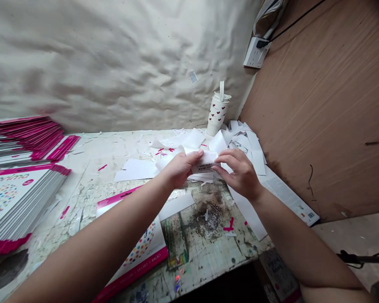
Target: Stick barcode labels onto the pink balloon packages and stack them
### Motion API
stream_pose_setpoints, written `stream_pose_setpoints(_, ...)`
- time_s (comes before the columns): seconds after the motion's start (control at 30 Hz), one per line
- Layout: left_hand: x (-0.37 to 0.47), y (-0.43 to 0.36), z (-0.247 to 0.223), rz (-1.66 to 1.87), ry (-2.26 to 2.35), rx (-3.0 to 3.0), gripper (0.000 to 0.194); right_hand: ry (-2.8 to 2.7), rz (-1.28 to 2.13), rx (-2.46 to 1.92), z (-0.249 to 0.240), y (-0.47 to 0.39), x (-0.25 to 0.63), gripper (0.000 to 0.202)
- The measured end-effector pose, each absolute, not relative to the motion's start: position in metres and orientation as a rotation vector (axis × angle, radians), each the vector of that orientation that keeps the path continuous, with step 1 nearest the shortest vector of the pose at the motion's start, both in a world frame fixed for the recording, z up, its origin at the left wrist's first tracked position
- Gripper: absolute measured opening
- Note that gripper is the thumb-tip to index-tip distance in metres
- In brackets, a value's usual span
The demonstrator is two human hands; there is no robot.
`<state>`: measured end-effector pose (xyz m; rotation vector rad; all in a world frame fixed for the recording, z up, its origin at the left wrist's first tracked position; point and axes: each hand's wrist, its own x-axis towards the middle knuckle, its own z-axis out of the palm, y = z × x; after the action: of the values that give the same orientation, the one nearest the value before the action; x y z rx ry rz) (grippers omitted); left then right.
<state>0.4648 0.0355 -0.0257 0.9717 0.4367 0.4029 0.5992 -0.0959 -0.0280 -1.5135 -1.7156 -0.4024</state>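
I see both hands mid-frame; left hand point(180, 168) and right hand point(238, 170) pinch a white paper slip point(205, 162), fingers closed on its ends; heart-patterned cup point(217, 113) just above, pink-edged stack point(15, 198) far left.

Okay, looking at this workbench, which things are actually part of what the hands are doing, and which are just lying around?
In hand:
left hand
right hand
white paper slip held between them
loose white slips

Lying about:
heart-print cup
pink-edged card stacks
wall socket
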Motion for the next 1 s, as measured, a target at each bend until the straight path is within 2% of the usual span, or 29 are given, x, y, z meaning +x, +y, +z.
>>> stream_pose_setpoints(0.1, 0.464, 0.034, -0.026, 0.395, 0.463, 0.987, 0.023, -1.708, -0.552, -1.559, -0.029, -0.100, 0.595, 0.005)
stream_pose_setpoints(0.23, 0.464, 0.031, -0.026, 0.376, 0.457, 0.980, 0.022, -1.694, -0.772, -1.618, -0.038, -0.105, 0.599, 0.027)
stream_pose_setpoints(0.37, 0.480, 0.039, -0.026, 0.344, 0.487, 1.003, 0.020, -1.729, -0.846, -1.601, -0.047, -0.117, 0.590, 0.037)
stream_pose_setpoints(0.43, 0.492, 0.056, -0.025, 0.383, 0.557, 1.023, 0.021, -1.702, -0.715, -1.554, -0.050, -0.124, 0.575, 0.039)
stream_pose_setpoints(0.5, 0.494, 0.082, -0.021, 0.458, 0.673, 1.086, 0.031, -1.575, -0.442, -1.519, -0.054, -0.129, 0.558, 0.042)
stream_pose_setpoints(0.6, 0.455, 0.121, -0.012, 0.607, 0.903, 1.466, 0.048, -1.394, 0.022, -1.549, -0.065, -0.126, 0.540, 0.066)
stream_pose_setpoints(0.67, 0.398, 0.135, -0.009, 0.601, 1.012, 1.971, 0.039, -1.483, 0.245, -1.621, -0.076, -0.117, 0.535, 0.076)
stream_pose_setpoints(0.73, 0.327, 0.133, -0.012, 0.137, 1.139, 2.422, 0.030, -1.677, 0.398, -1.672, -0.087, -0.101, 0.532, 0.075)
stream_pose_setpoints(0.8, 0.258, 0.117, -0.023, -0.297, 1.200, 2.508, 0.021, -1.843, 0.485, -1.695, -0.095, -0.083, 0.528, 0.077)
stream_pose_setpoints(0.9, 0.188, 0.087, -0.049, -0.329, 1.191, 2.467, 0.031, -1.973, 0.602, -1.809, -0.100, -0.057, 0.520, 0.086)
stream_pose_setpoints(1.0, 0.163, 0.068, -0.066, -0.300, 1.308, 2.326, 0.041, -1.939, 0.739, -1.946, -0.100, -0.043, 0.516, 0.095)
